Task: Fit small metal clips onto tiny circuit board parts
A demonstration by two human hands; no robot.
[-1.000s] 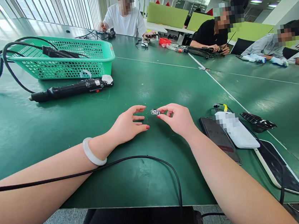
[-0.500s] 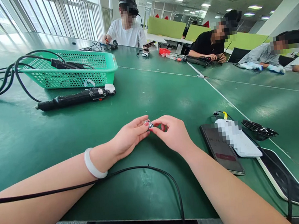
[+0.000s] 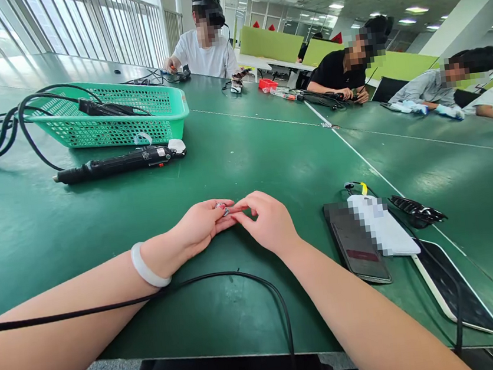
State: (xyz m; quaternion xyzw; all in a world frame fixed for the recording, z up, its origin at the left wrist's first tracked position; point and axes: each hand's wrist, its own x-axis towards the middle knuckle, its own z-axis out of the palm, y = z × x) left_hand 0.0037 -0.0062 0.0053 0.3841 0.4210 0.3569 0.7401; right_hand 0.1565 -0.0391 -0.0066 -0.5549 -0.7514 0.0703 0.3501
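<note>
My left hand [image 3: 202,228] is turned partly palm-up over the green table, a white bracelet [image 3: 147,267] on its wrist. Between its thumb and fingers sit small shiny metal pieces [image 3: 226,211], too small to name. My right hand [image 3: 266,221] meets the left fingertips with thumb and forefinger pinched. Whatever that pinch holds, if anything, is too small to make out. A black cable [image 3: 221,274] passes over my left forearm and curves down across the table's near edge.
A black electric screwdriver [image 3: 119,164] lies before a green basket [image 3: 119,128] holding cables. To my right are a dark phone [image 3: 356,249], a white device [image 3: 382,223], a black hair clip [image 3: 416,211] and a white-edged tablet [image 3: 456,286]. Several people work across the green table [image 3: 242,150].
Both hands have shifted slightly left in the picture, as has the whole scene. My right fingertips have drawn off the metal pieces, toward the tips of the left fingers.
</note>
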